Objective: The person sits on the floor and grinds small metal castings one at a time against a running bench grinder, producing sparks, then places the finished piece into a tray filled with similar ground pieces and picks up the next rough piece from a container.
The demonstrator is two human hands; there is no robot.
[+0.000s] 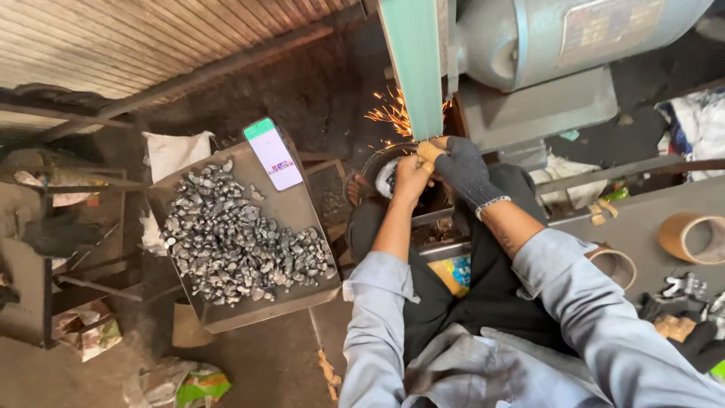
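Two hands meet at the lower end of the green sanding belt (414, 68), which runs steeply up and away from the person toward the grey motor (544, 38). The left hand (410, 177), bare, and the right hand (461, 168), in a dark fingerless glove, are pinched together on a small workpiece (430, 149) with a pale wrap near the fingertips. The piece itself is too small to tell its shape or long axis. It lies straight ahead of both hands, pressed up against the belt, with orange sparks (389, 113) flying off to the left. Both hands are equally near it. To the left, well apart, a metal tray (291, 204) holds a heap of small grey metal pieces (234, 242), with a phone (273, 153) propped at its far edge.
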